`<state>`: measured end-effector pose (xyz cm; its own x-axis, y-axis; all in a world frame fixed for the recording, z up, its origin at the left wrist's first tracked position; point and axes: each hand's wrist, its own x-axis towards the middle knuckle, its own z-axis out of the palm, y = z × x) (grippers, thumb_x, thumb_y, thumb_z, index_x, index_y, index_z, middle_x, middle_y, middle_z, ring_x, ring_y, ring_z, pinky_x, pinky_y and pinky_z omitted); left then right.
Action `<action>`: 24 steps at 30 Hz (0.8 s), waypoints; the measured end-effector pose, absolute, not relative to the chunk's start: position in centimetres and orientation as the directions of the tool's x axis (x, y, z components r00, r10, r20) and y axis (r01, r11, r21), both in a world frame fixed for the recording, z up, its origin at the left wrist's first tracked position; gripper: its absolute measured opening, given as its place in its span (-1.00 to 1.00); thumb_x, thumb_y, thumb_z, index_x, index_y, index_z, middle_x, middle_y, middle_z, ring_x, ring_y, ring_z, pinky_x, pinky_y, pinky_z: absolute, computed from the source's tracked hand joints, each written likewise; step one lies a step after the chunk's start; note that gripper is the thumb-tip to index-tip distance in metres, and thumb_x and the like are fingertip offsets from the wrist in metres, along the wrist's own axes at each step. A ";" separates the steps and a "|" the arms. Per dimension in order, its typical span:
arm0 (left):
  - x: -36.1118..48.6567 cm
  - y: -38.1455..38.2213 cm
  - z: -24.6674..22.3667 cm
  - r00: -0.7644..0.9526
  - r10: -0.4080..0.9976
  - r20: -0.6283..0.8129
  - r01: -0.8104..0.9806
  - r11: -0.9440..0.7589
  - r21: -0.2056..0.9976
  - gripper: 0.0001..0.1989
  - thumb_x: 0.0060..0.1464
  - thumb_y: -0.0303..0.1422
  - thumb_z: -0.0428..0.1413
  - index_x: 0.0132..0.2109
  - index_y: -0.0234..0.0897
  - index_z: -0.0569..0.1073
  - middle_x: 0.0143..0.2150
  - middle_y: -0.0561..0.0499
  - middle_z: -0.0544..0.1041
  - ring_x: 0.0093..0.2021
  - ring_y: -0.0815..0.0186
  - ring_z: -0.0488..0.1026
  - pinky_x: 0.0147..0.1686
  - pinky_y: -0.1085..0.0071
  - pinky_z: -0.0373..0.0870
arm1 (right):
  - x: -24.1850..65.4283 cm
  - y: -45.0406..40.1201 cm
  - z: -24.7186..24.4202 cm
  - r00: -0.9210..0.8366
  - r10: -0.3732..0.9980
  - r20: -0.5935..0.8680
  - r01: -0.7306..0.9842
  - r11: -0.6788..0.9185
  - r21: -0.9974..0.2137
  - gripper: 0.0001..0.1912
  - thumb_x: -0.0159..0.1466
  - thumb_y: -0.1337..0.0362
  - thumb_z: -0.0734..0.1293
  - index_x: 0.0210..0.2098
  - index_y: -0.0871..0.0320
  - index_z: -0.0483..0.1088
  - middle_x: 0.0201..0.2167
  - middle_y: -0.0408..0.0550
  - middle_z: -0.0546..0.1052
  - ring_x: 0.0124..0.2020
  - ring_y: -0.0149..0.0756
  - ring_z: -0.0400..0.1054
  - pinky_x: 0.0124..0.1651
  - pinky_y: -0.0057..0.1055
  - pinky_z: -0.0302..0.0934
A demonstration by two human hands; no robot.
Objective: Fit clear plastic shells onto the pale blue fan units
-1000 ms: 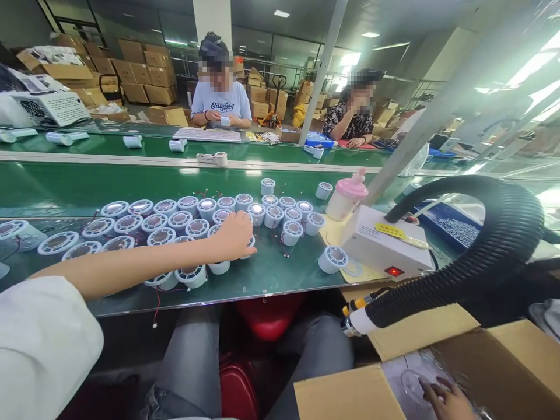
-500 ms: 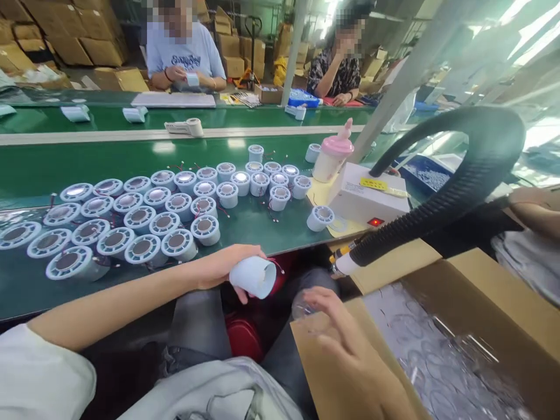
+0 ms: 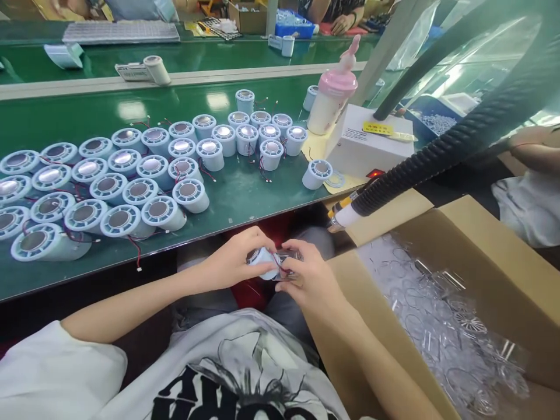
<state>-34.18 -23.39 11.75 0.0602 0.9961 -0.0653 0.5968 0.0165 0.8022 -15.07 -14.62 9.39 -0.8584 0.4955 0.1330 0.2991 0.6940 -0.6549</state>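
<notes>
My left hand [image 3: 242, 256] is wrapped round a light blue cylindrical housing [image 3: 265, 256] in front of my lap. Red and black wires show at the end of the housing that faces right. Against that same end, my right hand [image 3: 312, 274] grips a clear plastic cup-like part [image 3: 292, 254] between thumb and fingers. The two pieces meet, but my fingers hide how far one goes into the other. On the green bench, many similar blue housings [image 3: 160, 213] stand in rows, with wires trailing from several of them.
An open cardboard box [image 3: 455, 233] of clear plastic parts [image 3: 437, 326] stands at my right. A white machine [image 3: 367, 140] with a black hose [image 3: 406, 169] sits on the bench beside a pink-lidded bottle [image 3: 335, 93]. Co-workers sit across the green conveyor [image 3: 192, 55].
My right hand has come up from the box edge with the clear part and met the blue housing. My left hand has turned the housing. The view has tilted down.
</notes>
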 end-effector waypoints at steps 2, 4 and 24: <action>-34.3 -23.4 11.3 0.024 1.000 -0.017 0.565 0.001 0.825 -0.59 0.00 -0.16 0.23 -0.05 -0.28 0.44 -0.14 -0.06 0.41 -0.16 0.25 0.38 -0.14 0.36 0.33 | -14.8 -14.9 9.8 -0.833 0.547 0.081 0.278 0.541 -0.794 -0.89 0.12 0.28 0.43 -0.45 0.12 0.41 -0.04 0.05 0.38 -0.03 -0.10 0.32 -0.03 -0.15 0.31; -34.5 -23.3 10.5 0.014 1.000 0.013 0.549 -0.018 0.836 -0.42 -0.14 -0.08 0.30 0.01 -0.25 0.44 -0.14 -0.06 0.39 -0.15 0.23 0.37 -0.13 0.32 0.35 | -14.6 -15.0 10.4 -0.792 0.608 0.046 0.257 0.402 -0.879 -0.84 0.24 0.22 0.32 -0.44 0.13 0.43 -0.08 0.03 0.41 -0.07 -0.18 0.36 -0.05 -0.25 0.30; -33.8 -24.1 10.1 0.146 0.954 -0.263 -0.081 0.277 0.957 -0.27 -0.09 -0.34 0.30 0.24 -0.18 0.25 0.18 -0.18 0.37 -0.02 0.17 0.47 -0.10 0.28 0.49 | -12.6 -14.2 9.6 -0.823 0.497 0.274 0.052 0.547 -0.835 -0.62 0.14 0.35 0.45 -0.05 0.04 0.39 0.13 0.03 0.44 0.13 -0.15 0.35 0.15 -0.25 0.27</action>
<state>-33.78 -24.08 10.05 0.1463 0.9535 -0.2634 -0.0815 0.2770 0.9574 -12.58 -14.23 9.56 -0.8233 0.4970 0.2743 0.0520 0.5472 -0.8354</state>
